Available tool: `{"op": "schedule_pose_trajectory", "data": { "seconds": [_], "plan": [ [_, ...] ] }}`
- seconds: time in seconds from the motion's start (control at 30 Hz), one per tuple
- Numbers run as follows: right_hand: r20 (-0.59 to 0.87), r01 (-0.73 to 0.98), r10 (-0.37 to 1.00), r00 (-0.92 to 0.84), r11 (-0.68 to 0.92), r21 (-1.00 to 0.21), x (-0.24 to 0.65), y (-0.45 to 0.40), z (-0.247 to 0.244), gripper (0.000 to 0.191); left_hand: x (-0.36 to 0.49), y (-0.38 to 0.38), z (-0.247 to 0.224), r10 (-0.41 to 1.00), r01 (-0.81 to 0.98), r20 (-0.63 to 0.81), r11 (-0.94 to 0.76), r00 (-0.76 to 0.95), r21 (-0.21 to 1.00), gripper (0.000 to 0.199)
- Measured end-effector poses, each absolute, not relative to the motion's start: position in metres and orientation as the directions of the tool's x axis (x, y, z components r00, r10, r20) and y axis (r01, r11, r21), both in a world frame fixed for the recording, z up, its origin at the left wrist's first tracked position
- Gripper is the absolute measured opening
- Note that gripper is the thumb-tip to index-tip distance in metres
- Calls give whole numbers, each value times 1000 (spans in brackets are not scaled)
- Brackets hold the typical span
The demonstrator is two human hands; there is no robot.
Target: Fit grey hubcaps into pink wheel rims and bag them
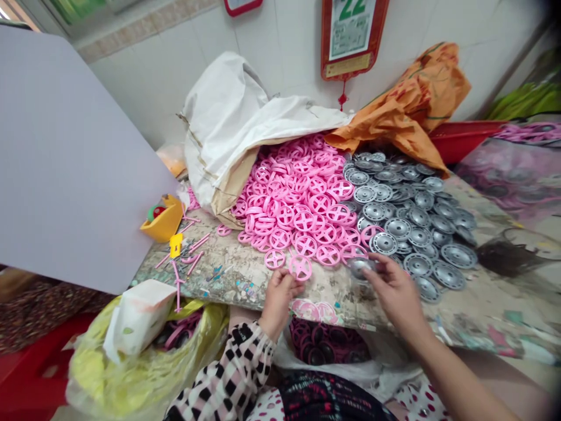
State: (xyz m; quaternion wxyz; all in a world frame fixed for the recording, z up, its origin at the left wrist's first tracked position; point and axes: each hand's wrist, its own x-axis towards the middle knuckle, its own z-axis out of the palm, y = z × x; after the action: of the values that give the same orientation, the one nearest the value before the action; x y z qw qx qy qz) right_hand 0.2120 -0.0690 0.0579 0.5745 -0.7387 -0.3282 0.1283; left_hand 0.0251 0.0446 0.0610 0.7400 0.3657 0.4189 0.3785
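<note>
Near the front edge of the worktable, my left hand (279, 298) has its fingers closed on a pink plastic wheel ring (300, 268) with spokes. To the right, my right hand (394, 292) pinches a grey plastic hubcap disc (360, 267), slightly blurred, just above the tabletop. Behind my left hand lies a heap of pink wheel rings (302, 193). A pile of grey hubcap discs (418, 216) spreads beyond my right hand, touching the pink heap.
A white sack (228, 117) and an orange sack (407, 99) lie behind the heaps. Pink sticks and a yellow scoop-like piece (164, 221) sit at left. Below the table edge are a yellow plastic bag (92, 368) and a bag of joined wheels (324, 342).
</note>
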Motion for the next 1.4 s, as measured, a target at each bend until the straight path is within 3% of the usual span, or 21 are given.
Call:
{"op": "schedule_pose_trajectory", "data": {
  "seconds": [0.1,0.2,0.3,0.4,0.57,0.77,0.9,1.0,1.13,1.2,1.27,1.4],
  "plan": [
    [142,196,704,696,4,-981,176,-55,67,42,28,31,70,796,-210,-380,519,471,828,31],
    [281,394,740,612,23,-919,153,-49,67,33,31,22,78,730,-179,-402,576,553,798,35],
    [422,641,762,491,13,-768,143,-54,59,30,30,18,78,714,-200,-378,582,589,788,39],
    [450,712,788,420,21,-702,142,-61,54,30,27,18,77,709,-185,-365,570,604,801,37],
    [333,603,858,392,34,-797,149,-62,68,34,27,18,85,705,-205,-347,571,619,795,35],
    [150,449,889,433,-68,-891,148,-59,75,24,31,14,84,762,-175,-319,487,563,855,30],
    [54,344,910,410,-100,-934,150,-65,56,23,24,17,75,677,-20,-345,469,650,883,29],
    [-8,459,973,232,-117,-881,152,-79,42,23,14,30,69,655,149,-346,338,671,929,29],
    [30,736,996,87,-44,-675,143,-104,37,31,-1,61,61,882,258,-136,17,452,966,22],
    [62,808,994,88,-34,-588,141,-109,39,34,-7,76,57,922,394,52,-214,383,894,21],
    [126,855,981,148,-63,-516,147,-110,40,36,-11,89,55,894,570,180,-405,410,715,27],
    [351,923,867,355,-265,-279,185,-108,41,34,-11,104,50,838,756,176,-543,517,365,23]
  ]
}}
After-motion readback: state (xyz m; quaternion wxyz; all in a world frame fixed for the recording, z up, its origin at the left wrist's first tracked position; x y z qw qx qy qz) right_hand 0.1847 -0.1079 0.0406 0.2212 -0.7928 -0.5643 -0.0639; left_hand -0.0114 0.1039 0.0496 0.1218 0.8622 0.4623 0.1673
